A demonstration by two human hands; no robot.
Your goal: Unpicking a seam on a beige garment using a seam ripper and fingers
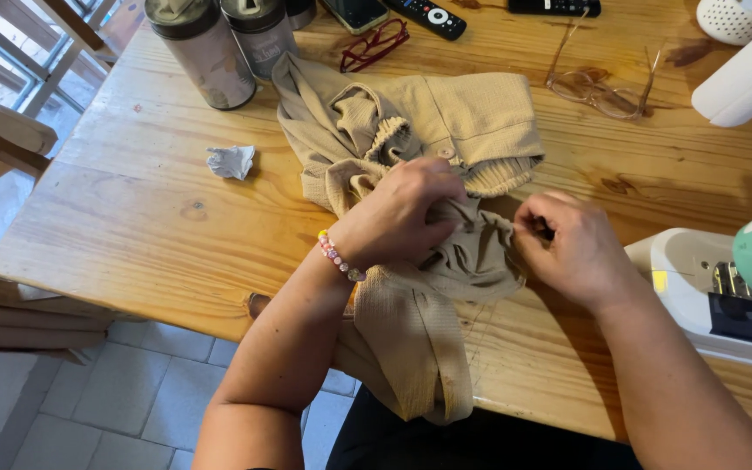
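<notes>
You are working at a wooden desk (132,218), with a white sewing machine (715,287) standing at its right edge. A beige ribbed garment (472,117) is lying across the middle of the desk, one end hanging over the near edge. Your left hand (398,218) is curling closed around a bunched fold of the garment. Your right hand (567,248) is pinching the fabric just beside it, fingers drawn tight. Two tall canisters (206,52) are standing at the far left, clear glasses (602,87) are lying at the far right, and a crumpled white scrap (231,161) is lying left of the garment.
</notes>
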